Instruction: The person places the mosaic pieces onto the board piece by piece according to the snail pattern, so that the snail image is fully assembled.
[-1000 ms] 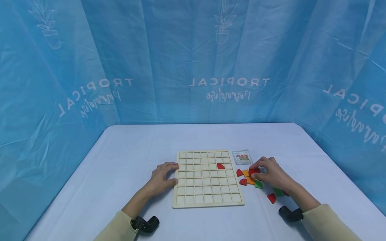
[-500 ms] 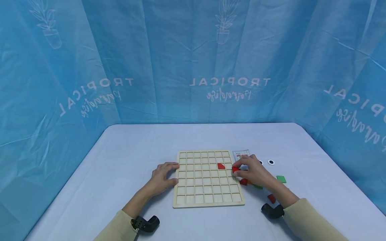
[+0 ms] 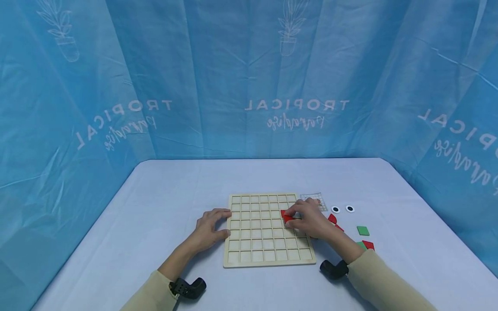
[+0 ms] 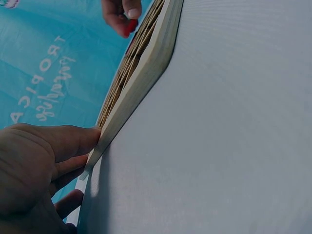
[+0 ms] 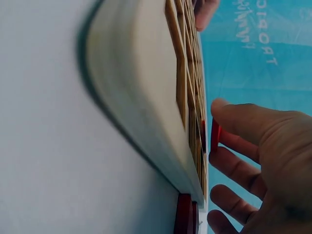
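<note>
A pale wooden grid board [image 3: 256,246] lies on the white table. My left hand [image 3: 210,231] touches its left edge, thumb and fingertips spread along the side. In the left wrist view the thumb [image 4: 73,141] meets the board's rim. My right hand [image 3: 309,217] pinches a red piece [image 3: 288,219] over the upper right cells. The right wrist view shows this red piece [image 5: 215,135] on edge between thumb and fingers, apart from the board. Just beside it, another red piece [image 3: 282,213] sits in a cell, partly covered by the fingers.
Behind the right hand lies a printed grid card [image 3: 322,204], partly hidden. Two black-and-white eye discs [image 3: 335,209] are right of it. A red piece [image 3: 332,218], a green square [image 3: 363,230] and a red piece [image 3: 368,245] lie around the right forearm, which hides others.
My right hand has lifted the red piece from the pile and carried it left, over the board beside the red piece there. My left hand has stayed at the board's edge.
</note>
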### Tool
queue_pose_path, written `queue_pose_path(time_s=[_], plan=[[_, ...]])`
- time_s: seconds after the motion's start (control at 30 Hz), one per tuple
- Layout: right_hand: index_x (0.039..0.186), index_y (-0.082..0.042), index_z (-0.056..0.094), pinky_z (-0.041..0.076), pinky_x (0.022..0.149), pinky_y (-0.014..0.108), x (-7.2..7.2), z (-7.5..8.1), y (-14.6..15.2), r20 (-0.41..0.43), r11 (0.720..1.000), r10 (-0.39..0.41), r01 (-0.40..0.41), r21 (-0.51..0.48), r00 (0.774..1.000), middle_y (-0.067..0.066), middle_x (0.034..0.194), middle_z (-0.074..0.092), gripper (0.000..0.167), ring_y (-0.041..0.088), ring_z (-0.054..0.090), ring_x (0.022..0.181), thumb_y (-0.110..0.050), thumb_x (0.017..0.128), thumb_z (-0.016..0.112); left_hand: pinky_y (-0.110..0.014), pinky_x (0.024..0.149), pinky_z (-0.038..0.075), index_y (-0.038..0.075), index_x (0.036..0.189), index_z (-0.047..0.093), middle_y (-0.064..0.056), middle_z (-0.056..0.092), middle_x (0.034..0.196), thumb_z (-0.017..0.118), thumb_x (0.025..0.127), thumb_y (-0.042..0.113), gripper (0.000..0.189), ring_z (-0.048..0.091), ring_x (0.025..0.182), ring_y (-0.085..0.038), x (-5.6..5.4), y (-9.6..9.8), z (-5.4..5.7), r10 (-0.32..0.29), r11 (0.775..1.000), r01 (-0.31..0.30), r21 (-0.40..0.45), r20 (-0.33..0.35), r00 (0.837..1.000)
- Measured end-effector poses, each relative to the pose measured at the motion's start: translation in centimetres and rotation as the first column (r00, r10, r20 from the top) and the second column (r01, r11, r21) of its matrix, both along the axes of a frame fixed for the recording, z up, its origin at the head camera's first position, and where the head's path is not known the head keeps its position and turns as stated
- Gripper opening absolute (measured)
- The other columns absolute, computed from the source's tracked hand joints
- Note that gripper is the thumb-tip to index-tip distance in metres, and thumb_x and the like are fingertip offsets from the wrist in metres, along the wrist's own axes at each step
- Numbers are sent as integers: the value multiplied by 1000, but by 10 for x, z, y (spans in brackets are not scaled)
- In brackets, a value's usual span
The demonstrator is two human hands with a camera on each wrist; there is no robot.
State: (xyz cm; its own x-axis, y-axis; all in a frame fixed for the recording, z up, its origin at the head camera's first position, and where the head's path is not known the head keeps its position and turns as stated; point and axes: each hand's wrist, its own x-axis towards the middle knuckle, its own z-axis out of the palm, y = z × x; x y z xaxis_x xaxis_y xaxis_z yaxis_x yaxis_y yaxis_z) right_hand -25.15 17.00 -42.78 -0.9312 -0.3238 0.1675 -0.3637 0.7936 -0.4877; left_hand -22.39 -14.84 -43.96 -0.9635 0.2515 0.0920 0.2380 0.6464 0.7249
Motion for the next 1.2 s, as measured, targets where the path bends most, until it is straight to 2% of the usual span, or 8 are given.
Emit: queue_pose_path(time_s=[0.17,0.57,0.8,1.03,1.2], plan=[[97,-22,73,35,74,31,0,-2,-3,14,1000,-10,10,7,1000,-5,100,63,24,15,40,94,-24,74,79,-59,111,15,10,126,57,-5,50,138,68,81,12,47,33,133,-32,0,0,0,4,1000,-4,-4,-2,1000],[97,-25,73,36,74,30,0,-3,-5,26,1000,-19,19,13,999,-5,102,62,27,14,40,93,-24,72,80,-58,111,16,11,125,58,-5,50,138,69,80,12,47,33,134,-32,0,1,0,15,1000,-15,-15,1,1000],[96,-25,73,36,74,30,0,-3,-4,4,1000,-25,25,14,1000,-5,101,62,26,15,40,94,-23,72,80,-58,111,16,11,125,58,-5,50,138,69,80,11,47,33,133,-32,0,2,1,20,1000,-20,-8,4,1000],[99,-26,73,39,73,30,3,11,5,41,997,-80,80,-5,996,-6,97,61,24,17,42,98,-28,75,77,-58,112,15,11,125,58,-5,50,138,70,79,12,48,33,134,-32,-1,3,0,27,1000,-27,-14,9,1000],[105,-23,71,44,77,34,7,19,25,69,991,-131,131,2,989,-3,102,61,29,20,41,104,-30,78,76,-58,111,16,11,126,58,-5,50,138,69,79,12,48,34,133,-32,-1,2,0,18,1000,-18,-13,0,1000]])
